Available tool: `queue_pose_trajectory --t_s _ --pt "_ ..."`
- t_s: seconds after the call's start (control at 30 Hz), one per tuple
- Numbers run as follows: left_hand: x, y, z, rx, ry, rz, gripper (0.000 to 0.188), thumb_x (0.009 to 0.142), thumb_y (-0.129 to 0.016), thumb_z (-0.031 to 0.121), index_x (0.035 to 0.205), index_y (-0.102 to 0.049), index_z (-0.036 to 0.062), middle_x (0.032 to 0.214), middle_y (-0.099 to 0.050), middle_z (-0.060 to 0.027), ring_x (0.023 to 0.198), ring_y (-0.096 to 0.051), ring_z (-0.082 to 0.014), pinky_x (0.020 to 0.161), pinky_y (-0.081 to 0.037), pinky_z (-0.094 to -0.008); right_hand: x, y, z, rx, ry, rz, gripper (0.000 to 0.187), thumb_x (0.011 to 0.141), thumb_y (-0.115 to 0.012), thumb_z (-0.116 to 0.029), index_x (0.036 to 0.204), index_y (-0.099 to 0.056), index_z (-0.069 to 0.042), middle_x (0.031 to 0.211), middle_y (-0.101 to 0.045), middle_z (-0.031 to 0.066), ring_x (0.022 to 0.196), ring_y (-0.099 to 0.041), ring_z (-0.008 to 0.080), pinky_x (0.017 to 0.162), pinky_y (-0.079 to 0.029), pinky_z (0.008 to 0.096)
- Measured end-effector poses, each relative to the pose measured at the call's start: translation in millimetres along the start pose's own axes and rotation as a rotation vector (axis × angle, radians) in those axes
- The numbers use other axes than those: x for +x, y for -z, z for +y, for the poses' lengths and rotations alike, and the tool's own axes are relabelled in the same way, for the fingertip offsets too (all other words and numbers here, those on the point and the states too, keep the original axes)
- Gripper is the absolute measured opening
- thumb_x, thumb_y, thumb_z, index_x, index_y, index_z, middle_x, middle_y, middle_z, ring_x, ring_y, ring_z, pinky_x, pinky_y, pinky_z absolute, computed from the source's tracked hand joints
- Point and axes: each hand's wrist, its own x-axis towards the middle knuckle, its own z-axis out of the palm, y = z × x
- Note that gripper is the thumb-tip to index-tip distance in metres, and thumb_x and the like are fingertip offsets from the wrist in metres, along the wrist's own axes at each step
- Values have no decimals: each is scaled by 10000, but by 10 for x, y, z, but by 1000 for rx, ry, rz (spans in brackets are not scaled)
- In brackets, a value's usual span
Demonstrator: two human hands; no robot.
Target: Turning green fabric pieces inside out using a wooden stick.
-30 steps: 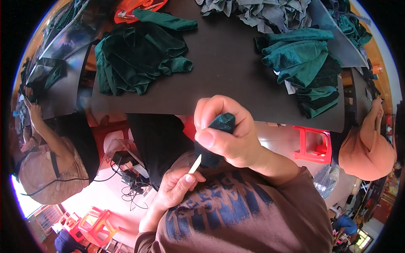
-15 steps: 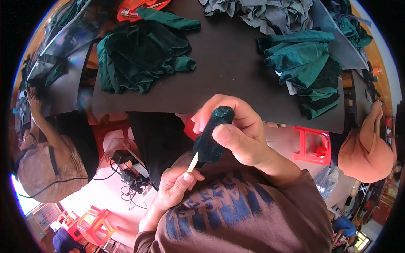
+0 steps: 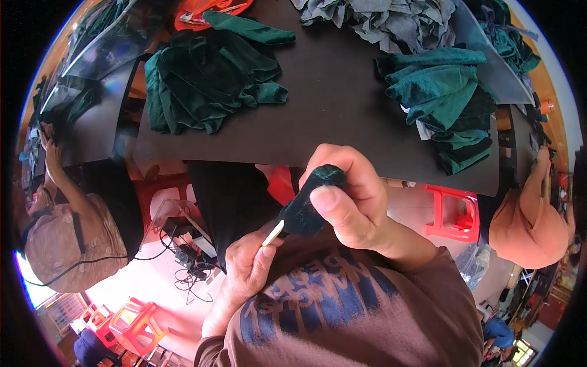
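My right hand (image 3: 351,202) pinches a small, narrow dark green velvet piece (image 3: 306,211) between thumb and fingers, in front of my chest. The piece slants, with its rounded top end by my fingertips. Lower and to the left, my left hand (image 3: 247,264) grips a thin pale wooden stick (image 3: 274,233). The stick's upper tip meets the lower left end of the velvet; whether it goes inside I cannot tell. On the table (image 3: 318,113) ahead lie a heap of dark green velvet pieces (image 3: 211,79) at left and a folded stack of them (image 3: 434,85) at right.
Grey cloth pieces (image 3: 403,21) are heaped at the table's far side, near an orange-red dish (image 3: 199,15). Other people sit at left (image 3: 79,244) and right (image 3: 529,226). Red stools (image 3: 452,211) and a tangle of black cables (image 3: 189,257) are on the floor.
My right hand has shifted slightly right and down with the velvet piece, which now tilts more. My left hand has moved a little left with the stick.
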Motion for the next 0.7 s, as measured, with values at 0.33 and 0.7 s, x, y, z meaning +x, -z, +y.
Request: queue_pose_trajectory --t_s 0.33,0.7 --pt "-61 -74 38 -400 255 -62 474 895 -453 410 820 -587 -39 575 -440 -1 511 -370 -74 490 -292 -216 -73 -48 48 -62 -38 91 136 829 -574 -67 891 -484 13 692 -453 44 571 -429 100 483 -341 240" --pt "-87 -2 -104 -248 156 -123 319 906 -466 266 847 -624 -5 641 -563 -71 571 -533 -159 557 -422 -259 -40 80 71 125 -40 -5 244 914 -454 -256 879 -491 -17 759 -517 61 636 -458 75 562 -372 205"
